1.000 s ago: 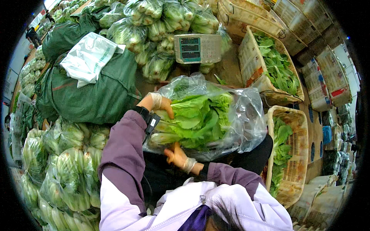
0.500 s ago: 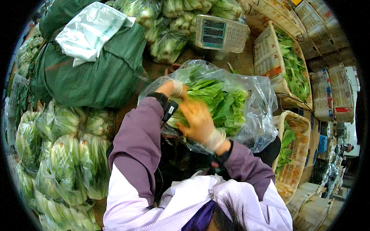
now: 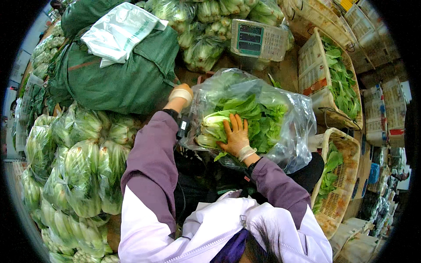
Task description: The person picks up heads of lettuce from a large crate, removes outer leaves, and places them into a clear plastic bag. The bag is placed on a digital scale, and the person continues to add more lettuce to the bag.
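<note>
Presently your right hand (image 3: pixel 237 136) lies spread on the greens (image 3: pixel 262 125); left hand (image 3: pixel 182 93), left of them: grip indeterminable. Harder pressing could bruise them.

clear bag (image 3: pixel 300 120): glossy crinkled plastic | leafy greens (image 3: pixel 268 125): smooth | green sack (image 3: pixel 118 83): matt, woven-looking | crates (image 3: pixel 344 190): dull, stained plastic

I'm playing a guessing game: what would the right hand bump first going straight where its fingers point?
Probably more of the leafy greens that the right hand rests on; depth is unclear.
</note>
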Tool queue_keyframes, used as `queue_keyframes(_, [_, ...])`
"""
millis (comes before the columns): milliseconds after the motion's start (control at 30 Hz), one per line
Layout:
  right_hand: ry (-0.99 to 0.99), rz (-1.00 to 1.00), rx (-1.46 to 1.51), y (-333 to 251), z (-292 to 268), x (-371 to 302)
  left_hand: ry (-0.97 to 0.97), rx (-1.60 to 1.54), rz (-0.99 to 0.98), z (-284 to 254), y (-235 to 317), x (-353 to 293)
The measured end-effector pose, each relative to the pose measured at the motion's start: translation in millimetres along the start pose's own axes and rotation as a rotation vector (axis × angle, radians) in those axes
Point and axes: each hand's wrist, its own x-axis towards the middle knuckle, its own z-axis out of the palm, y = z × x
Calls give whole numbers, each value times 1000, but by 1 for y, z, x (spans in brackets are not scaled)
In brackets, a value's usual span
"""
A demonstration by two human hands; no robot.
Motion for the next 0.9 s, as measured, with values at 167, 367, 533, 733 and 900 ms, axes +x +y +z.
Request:
queue_keyframes(167, [-12, 93, 2, 32, -5, 11, -521, -1410, 269, -133, 12, -105])
queue_keyframes(367, [-120, 159, 25, 40, -29, 50, -27, 44, 126, -120, -46, -193])
queue_keyframes(533, [-48, 131, -25, 35, -32, 33, -105, -875, 299, -106, -64, -221])
queue_keyframes(733, [-37, 50, 65, 28, -29, 34, -606, -1656, 487, -115, -16, -286])
queue_keyframes(900, [-294, -177, -104, 5, -48, 23, -770, -2071, 558, -138, 4, -291])
